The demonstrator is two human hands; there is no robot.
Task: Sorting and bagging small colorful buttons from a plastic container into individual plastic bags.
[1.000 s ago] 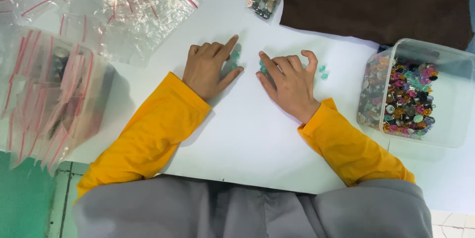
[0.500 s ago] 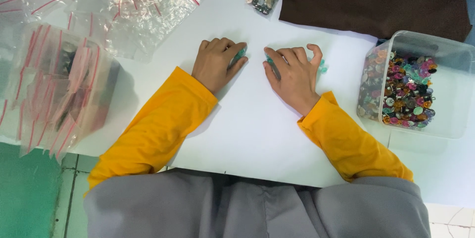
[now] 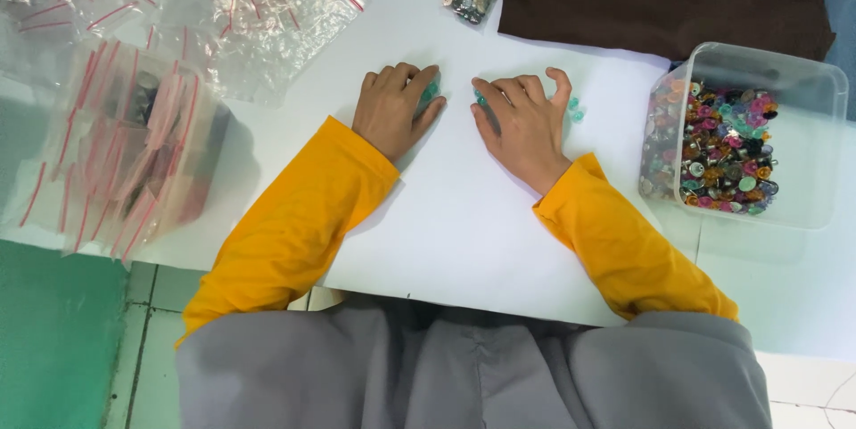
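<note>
My left hand point(image 3: 390, 108) flat on sheet point(image 3: 464, 215), fingers together over teal buttons point(image 3: 431, 90). My right hand point(image 3: 526, 121) flat beside it, fingers slightly spread; button tub point(image 3: 758, 139) right of sheet.

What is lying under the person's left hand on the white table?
Small teal buttons peek out beside the left hand, resting flat on the white table. Whatever lies under the palm is covered, so their number cannot be told.
</note>
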